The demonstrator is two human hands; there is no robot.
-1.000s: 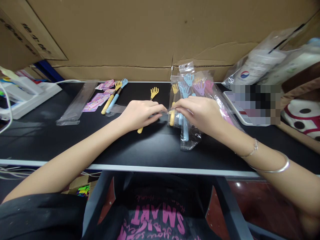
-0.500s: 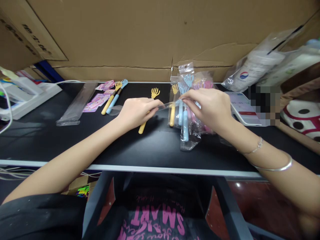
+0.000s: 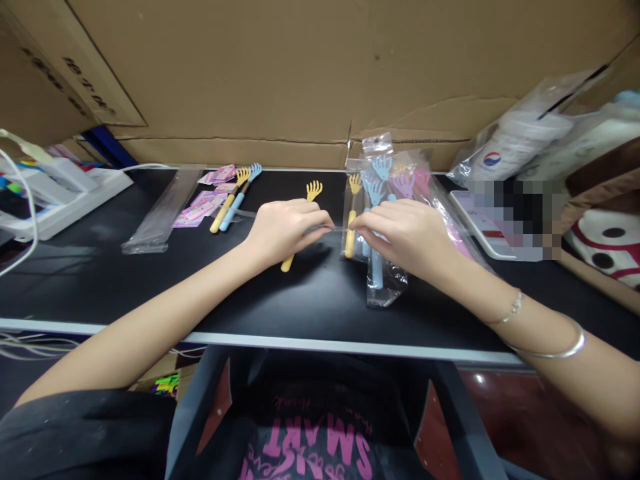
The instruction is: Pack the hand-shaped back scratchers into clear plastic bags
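Note:
My left hand (image 3: 290, 227) and my right hand (image 3: 405, 230) pinch a clear plastic bag (image 3: 341, 229) stretched between their fingertips above the table. Part of the film is hidden by the hands. Under my left hand lies a loose yellow claw-headed back scratcher (image 3: 314, 191), its middle covered by the fingers. Beneath and behind my right hand are several bagged back scratchers, among them a yellow one (image 3: 350, 233), a blue one (image 3: 382, 167) and a purple one (image 3: 404, 181). Left of my left hand, a yellow scratcher (image 3: 223, 212) and a blue scratcher (image 3: 233, 210) lie side by side.
Pink printed cards (image 3: 200, 205) and a stack of clear bags (image 3: 160, 213) lie on the left of the black table (image 3: 280, 310). A white power strip (image 3: 65, 203) is further left. A phone (image 3: 480, 223) and a bagged cup (image 3: 520, 143) stand right. Cardboard (image 3: 250, 73) walls the back.
The film between my hands now shows as a shorter, narrower strip. My right hand has come slightly left and down, and my left hand has shifted slightly right. The camera view has shifted a little.

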